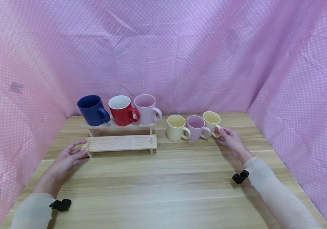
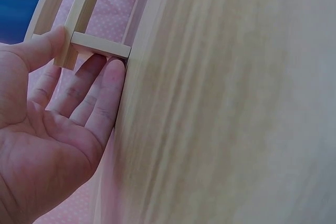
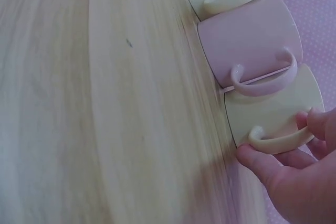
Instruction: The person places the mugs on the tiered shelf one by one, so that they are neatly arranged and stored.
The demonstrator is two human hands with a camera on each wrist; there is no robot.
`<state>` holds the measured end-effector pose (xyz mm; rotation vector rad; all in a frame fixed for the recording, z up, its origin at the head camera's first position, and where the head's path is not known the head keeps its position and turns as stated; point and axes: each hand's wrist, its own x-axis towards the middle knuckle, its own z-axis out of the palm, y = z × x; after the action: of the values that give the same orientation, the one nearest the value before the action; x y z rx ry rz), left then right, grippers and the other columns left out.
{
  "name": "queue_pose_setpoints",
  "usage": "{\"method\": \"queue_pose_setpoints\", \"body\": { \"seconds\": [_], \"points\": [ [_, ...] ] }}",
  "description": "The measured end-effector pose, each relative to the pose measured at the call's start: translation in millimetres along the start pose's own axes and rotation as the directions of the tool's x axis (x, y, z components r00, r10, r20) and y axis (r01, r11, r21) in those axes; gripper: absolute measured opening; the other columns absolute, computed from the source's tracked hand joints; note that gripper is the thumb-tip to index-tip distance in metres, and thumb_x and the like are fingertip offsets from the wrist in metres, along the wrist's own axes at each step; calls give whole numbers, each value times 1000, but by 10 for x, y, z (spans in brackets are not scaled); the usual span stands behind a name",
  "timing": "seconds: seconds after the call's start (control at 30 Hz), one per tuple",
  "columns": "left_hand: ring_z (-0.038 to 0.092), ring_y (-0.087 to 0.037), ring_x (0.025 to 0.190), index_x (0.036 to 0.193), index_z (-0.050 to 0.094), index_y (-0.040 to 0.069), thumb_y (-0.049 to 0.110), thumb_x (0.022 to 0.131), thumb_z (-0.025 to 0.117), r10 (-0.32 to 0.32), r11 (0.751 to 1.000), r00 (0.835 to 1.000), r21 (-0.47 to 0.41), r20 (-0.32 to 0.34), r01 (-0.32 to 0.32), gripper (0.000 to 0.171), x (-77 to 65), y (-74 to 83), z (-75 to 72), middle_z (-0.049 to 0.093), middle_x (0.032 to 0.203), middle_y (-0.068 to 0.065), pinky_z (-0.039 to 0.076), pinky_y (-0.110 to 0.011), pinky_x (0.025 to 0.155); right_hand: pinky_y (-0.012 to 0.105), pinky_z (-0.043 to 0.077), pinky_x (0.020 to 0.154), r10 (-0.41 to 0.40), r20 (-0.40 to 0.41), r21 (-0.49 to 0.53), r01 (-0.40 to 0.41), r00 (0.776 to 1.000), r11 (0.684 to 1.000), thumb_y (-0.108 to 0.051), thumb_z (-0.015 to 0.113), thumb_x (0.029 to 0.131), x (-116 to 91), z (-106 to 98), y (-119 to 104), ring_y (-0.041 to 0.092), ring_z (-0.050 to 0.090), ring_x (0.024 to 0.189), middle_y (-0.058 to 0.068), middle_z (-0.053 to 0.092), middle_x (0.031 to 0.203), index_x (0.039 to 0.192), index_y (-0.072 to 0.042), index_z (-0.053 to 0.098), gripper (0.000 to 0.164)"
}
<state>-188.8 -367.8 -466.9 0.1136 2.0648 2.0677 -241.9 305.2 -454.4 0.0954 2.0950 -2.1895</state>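
Observation:
At the left, a two-tier wooden rack stands on the table. My left hand grips the left end of its lower step, thumb on the board and fingers against the leg. On the upper step are a navy blue mug, a red mug with white inside, and a pale pink mug. My right hand holds the handle of the rightmost yellow mug, which is upright on the table. Beside it stand a pink mug and another yellow mug.
The light wooden table stretches in front of the rack and mugs. Pink dotted cloth hangs behind the table and along both sides. The three mugs on the table stand close together, right of the rack.

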Motion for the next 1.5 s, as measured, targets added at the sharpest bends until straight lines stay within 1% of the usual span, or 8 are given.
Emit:
{"method": "queue_pose_setpoints", "body": {
  "seconds": [0.2,0.33,0.5,0.57,0.77,0.97,1.2,1.5],
  "points": [
    [69,-15,104,142,43,17,10,103,60,-3,1000,1000,8,-7,3,43,12,-3,4,66,113,-3,60,-30,92,41,44,110,5,-44,-1,-5,999,1000,-28,55,105,-10,37,-20,16,65,107,-2,65,115,136,9,48,48],
    [69,-15,104,142,43,17,10,103,60,-5,1000,1000,2,-4,5,43,18,-10,5,66,114,-4,60,-30,92,42,45,109,-11,-62,10,12,998,1000,-25,54,106,-36,57,-43,18,66,108,0,64,115,129,3,56,37],
    [69,-15,103,141,44,18,10,104,60,-6,1000,1000,13,-4,6,41,5,-8,-3,65,113,-4,60,-30,91,38,51,104,-47,-73,23,49,996,999,-20,54,106,-110,60,-88,13,68,100,-1,66,111,118,-2,61,23],
    [69,-15,103,140,44,19,10,104,60,-7,1000,1000,14,-5,7,41,1,-5,-3,65,113,-3,60,-29,92,33,55,100,-70,-82,10,71,994,997,-20,54,106,-148,61,-125,11,69,97,-3,66,110,119,0,59,25],
    [69,-15,103,141,43,18,11,103,61,-1,1000,1000,17,-6,1,42,-1,13,5,66,113,-4,59,-29,92,22,57,93,-148,-97,-67,142,984,988,-25,52,107,-251,57,-307,10,67,97,-10,67,105,134,15,44,49],
    [70,-17,102,142,42,16,10,104,60,6,1000,1000,22,-3,-5,42,-6,18,14,65,114,-7,59,-30,92,22,57,91,-222,-97,-22,221,970,975,-22,55,106,-373,80,-485,9,69,94,-12,70,102,124,6,53,33],
    [70,-18,101,142,43,16,10,103,60,-1,1000,1000,10,-10,1,43,1,20,13,65,113,-6,59,-30,91,28,58,92,-272,-16,90,272,962,958,-18,55,106,-495,136,-649,13,71,94,1,71,110,119,1,59,24],
    [70,-16,102,142,42,14,10,104,60,-1,1000,1000,8,-9,1,43,-9,23,12,65,113,-5,60,-30,91,33,56,96,-241,101,69,234,965,970,-20,56,106,-620,367,-790,18,69,104,7,70,117,126,10,54,36]
  ]
}}
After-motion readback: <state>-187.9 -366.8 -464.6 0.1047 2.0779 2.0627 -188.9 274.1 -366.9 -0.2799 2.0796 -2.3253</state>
